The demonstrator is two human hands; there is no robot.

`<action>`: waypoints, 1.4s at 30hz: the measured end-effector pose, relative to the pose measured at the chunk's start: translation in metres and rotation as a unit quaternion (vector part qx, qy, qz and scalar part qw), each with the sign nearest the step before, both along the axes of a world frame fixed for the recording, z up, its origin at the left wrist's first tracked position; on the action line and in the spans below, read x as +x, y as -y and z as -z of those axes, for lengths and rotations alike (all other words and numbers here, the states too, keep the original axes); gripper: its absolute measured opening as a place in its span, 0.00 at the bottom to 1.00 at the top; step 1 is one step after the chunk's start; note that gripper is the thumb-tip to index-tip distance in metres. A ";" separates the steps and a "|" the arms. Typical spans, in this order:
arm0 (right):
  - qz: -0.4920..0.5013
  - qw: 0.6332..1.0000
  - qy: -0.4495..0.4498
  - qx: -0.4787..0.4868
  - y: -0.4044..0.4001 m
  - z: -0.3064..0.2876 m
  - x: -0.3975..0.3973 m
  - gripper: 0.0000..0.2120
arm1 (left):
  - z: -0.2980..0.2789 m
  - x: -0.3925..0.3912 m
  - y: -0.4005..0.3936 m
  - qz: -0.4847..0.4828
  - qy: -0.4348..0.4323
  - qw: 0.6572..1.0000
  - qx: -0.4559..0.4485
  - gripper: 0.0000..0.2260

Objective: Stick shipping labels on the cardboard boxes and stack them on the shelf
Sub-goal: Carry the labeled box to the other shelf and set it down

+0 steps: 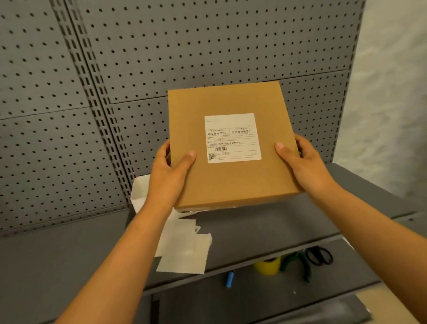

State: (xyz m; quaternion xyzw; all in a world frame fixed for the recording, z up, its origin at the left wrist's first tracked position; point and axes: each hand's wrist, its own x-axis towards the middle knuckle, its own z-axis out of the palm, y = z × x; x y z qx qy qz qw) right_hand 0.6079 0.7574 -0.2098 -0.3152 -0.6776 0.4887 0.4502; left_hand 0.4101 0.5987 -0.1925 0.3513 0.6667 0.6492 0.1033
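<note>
A flat cardboard box [231, 145] is held in the air in front of the grey pegboard wall [197, 40], its broad face turned toward the camera and a white shipping label [232, 138] stuck at its centre. The left hand [168, 169] grips the box's left edge, thumb on the front face and fingers curled behind; the right hand [301, 160] grips the right edge the same way. The box's near edge hangs just above the grey shelf [62, 263], apart from it. On the shelf, left of and below the box, lie loose white backing sheets [183, 246]. The shelf surface to the left is bare up to the wall. On a lower ledge [244, 310] sit a blue marker [230, 279], what seems a yellow tape roll [268, 266], green-handled pliers [301, 263] and black scissors [319, 255].
</note>
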 end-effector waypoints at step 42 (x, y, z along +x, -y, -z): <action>-0.062 0.949 0.281 -0.125 -0.271 0.070 0.169 0.30 | 0.086 0.186 -0.244 0.024 0.178 0.965 -0.193 0.15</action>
